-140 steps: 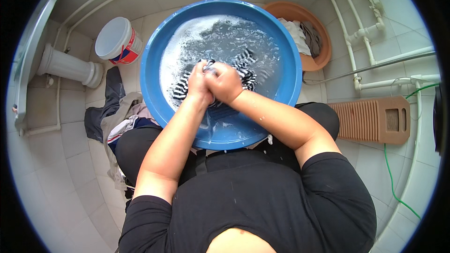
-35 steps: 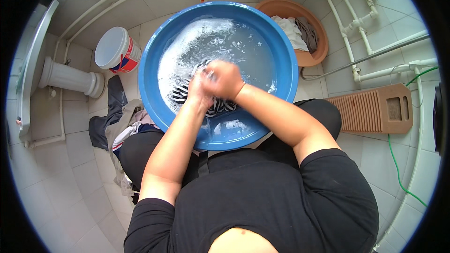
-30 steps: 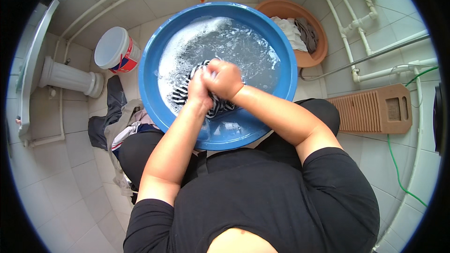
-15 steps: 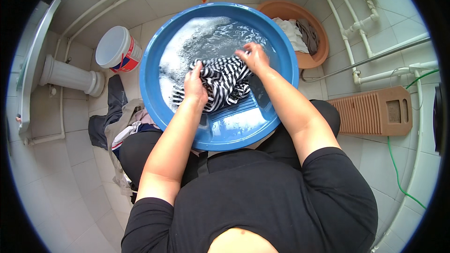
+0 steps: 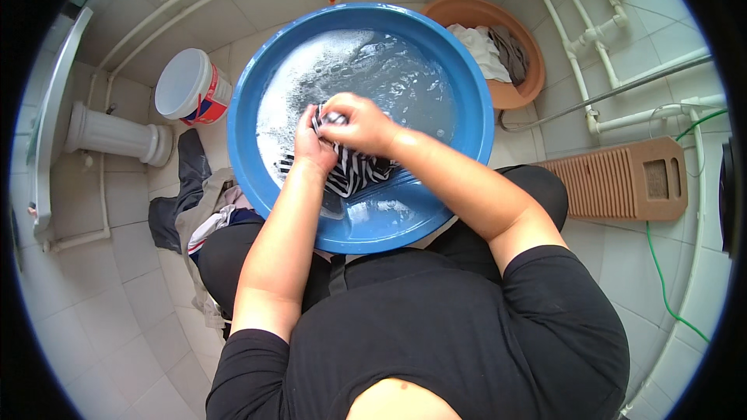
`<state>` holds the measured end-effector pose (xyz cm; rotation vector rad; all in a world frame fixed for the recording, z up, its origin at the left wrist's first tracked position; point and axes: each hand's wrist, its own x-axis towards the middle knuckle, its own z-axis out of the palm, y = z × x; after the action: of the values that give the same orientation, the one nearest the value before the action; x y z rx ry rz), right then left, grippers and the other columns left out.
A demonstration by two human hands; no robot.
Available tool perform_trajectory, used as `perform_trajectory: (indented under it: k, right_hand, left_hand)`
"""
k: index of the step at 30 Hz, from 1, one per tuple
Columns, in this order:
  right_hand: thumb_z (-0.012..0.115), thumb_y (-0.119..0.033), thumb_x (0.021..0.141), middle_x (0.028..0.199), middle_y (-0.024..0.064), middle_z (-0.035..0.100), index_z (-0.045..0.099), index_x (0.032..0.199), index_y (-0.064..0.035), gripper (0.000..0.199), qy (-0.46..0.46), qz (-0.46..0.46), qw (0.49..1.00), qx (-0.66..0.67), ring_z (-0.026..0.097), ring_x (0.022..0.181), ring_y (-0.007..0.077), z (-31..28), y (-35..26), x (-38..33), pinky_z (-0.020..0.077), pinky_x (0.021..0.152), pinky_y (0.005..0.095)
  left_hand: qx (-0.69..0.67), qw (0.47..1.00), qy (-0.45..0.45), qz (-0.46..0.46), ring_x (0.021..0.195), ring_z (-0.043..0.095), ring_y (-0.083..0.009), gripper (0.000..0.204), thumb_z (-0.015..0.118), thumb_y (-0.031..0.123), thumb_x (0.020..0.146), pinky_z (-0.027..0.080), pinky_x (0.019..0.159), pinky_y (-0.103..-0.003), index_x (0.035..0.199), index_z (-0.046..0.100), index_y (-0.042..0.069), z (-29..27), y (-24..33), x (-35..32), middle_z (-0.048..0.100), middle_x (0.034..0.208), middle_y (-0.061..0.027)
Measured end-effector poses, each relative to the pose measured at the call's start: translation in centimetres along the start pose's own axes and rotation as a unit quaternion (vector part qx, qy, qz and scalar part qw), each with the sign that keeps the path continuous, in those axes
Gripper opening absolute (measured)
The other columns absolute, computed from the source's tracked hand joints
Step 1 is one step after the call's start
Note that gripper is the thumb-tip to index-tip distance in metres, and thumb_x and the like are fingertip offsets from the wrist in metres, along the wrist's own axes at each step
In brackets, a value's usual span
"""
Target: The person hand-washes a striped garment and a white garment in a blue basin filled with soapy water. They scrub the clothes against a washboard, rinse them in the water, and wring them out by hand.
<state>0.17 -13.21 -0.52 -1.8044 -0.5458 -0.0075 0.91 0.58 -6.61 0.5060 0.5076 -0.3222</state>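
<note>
Pale floor tiles fill the frame, with white pipes curving along the upper rim. Dead centre I've got a big blue basin (image 5: 467,70) holding soapy water. Both hands meet over its middle: my left hand (image 5: 313,144) and right hand (image 5: 359,123) are each bunched tight on a black-and-white striped garment (image 5: 358,175), knuckles pressed together, the cloth's lower part trailing wet onto the near basin wall. Forearms cross the basin's near rim and hide part of it. Upper right, just behind the basin, sits an orange tub (image 5: 510,97) with white and grey laundry in it. Right of frame lies a brown ribbed washboard (image 5: 622,180). Upper left stands a white bucket (image 5: 187,87), beside a white pedestal base (image 5: 117,134). Lower left of the basin, a heap of dark clothes (image 5: 187,202) lies on the floor.
</note>
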Motion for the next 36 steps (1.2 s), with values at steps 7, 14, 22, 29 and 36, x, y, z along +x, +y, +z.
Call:
perform_trajectory:
  k: [7, 14, 22, 29, 36]
  right_hand:
    - [0.063, -0.028, 0.066, 0.064, 0.0057, 0.056, 0.057, 0.066, -0.0131, 0.016, 0.032, -0.151, 0.972, -0.179, 0.058, 0.062, 0.0255, 1.7, -3.9, -3.0, 0.0459, 0.054, 0.0363]
    - [0.059, -0.023, 0.071, 0.060, 0.0132, 0.054, 0.052, 0.061, -0.0069, 0.020, 0.176, 0.020, 0.977, -0.120, 0.055, 0.056, 0.0312, 1.9, -2.2, -2.4, 0.0432, 0.051, 0.0384]
    - [0.058, -0.017, 0.073, 0.057, 0.0156, 0.052, 0.048, 0.058, -0.0043, 0.022, 0.206, 0.079, 0.973, -0.072, 0.048, 0.047, 0.0273, 0.5, 0.5, -1.9, 0.0400, 0.047, 0.0359]
    - [0.060, -0.020, 0.068, 0.058, 0.0100, 0.053, 0.050, 0.055, -0.0097, 0.019, 0.053, -0.110, 0.985, -0.122, 0.054, 0.052, 0.0278, 2.8, -5.6, -4.7, 0.0424, 0.048, 0.0380]
    - [0.059, -0.031, 0.075, 0.064, 0.0108, 0.056, 0.056, 0.063, -0.0083, 0.026, 0.215, 0.072, 0.939, -0.260, 0.057, 0.063, 0.0303, -3.8, 1.8, -0.7, 0.0464, 0.059, 0.0398]
  left_hand:
    - [0.052, 0.982, -0.137, -0.123, 0.064, 0.058, -0.0191, 0.042, 0.036, 0.045, 0.091, 0.048, 0.059, -0.035, 0.087, 0.056, 0.009, 3.4, -0.7, -3.8, 0.060, 0.074, -0.0072]
    - [0.095, 0.994, -0.003, -0.052, 0.065, 0.056, -0.0178, 0.032, 0.046, 0.037, 0.087, 0.047, 0.061, -0.034, 0.076, 0.057, 0.009, 4.3, -2.3, -4.4, 0.058, 0.072, -0.0048]
    - [0.117, 0.990, 0.068, -0.030, 0.079, 0.058, -0.0223, 0.026, 0.043, 0.030, 0.085, 0.047, 0.076, -0.036, 0.083, 0.058, 0.009, 5.0, -3.3, -4.5, 0.061, 0.084, -0.0065]
    - [0.267, 0.960, 0.087, 0.020, 0.063, 0.057, -0.0172, 0.037, 0.049, 0.038, 0.086, 0.048, 0.062, -0.033, 0.070, 0.056, 0.006, 1.7, -1.1, -2.9, 0.059, 0.069, -0.0091]
    - [0.363, 0.909, -0.164, -0.119, 0.082, 0.061, -0.0196, 0.037, 0.055, 0.026, 0.080, 0.049, 0.074, -0.032, 0.107, 0.056, 0.001, 5.2, 1.7, -7.0, 0.062, 0.096, -0.0114]
